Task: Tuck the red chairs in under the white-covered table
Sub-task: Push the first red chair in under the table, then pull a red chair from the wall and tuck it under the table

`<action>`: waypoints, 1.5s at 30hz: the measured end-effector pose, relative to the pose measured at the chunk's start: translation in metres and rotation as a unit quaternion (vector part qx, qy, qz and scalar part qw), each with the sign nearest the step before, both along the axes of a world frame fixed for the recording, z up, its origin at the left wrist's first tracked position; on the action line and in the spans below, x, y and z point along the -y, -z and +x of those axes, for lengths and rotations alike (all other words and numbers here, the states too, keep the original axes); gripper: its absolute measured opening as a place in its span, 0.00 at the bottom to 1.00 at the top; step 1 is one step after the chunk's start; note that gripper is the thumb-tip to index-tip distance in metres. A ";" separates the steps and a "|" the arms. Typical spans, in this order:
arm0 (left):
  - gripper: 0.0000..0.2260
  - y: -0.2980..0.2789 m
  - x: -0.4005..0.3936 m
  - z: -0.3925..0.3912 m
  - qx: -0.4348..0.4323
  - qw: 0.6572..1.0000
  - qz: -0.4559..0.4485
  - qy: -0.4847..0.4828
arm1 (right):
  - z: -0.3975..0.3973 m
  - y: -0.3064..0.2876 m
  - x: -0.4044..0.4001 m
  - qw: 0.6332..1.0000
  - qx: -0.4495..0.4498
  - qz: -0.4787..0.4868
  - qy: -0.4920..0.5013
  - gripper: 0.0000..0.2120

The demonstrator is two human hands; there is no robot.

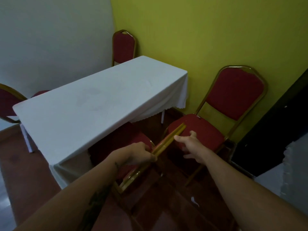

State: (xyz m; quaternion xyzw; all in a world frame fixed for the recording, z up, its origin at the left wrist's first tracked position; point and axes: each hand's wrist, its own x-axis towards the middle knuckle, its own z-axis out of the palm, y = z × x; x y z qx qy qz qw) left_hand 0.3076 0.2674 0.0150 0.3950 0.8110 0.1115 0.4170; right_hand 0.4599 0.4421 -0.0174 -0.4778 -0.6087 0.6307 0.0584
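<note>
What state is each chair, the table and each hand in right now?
Near chair: seat partly under table, left hand gripping its backrest.
Right chair: pulled out, untucked.
Far chair: upright behind table.
Left chair: beside table end.
Table: cloth-covered.
Left hand: gripping.
Right hand: open.

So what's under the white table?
Under the white table sits the seat of one red chair, which the left hand grips. White table legs show too. The cloth hides the rest.
</note>
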 end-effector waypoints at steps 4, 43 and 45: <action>0.23 -0.045 -0.049 -0.006 -0.009 0.995 0.098 0.032 | 0.010 -0.021 -0.036 0.999 0.021 0.048 -0.003 0.44; 0.14 -0.081 -0.702 0.021 -0.092 0.961 0.246 0.088 | 0.114 -0.098 -0.596 0.961 0.145 0.209 0.106 0.30; 0.13 -0.077 -0.725 0.018 -0.076 0.966 0.235 0.081 | 0.111 -0.092 -0.616 0.960 0.152 0.210 0.103 0.30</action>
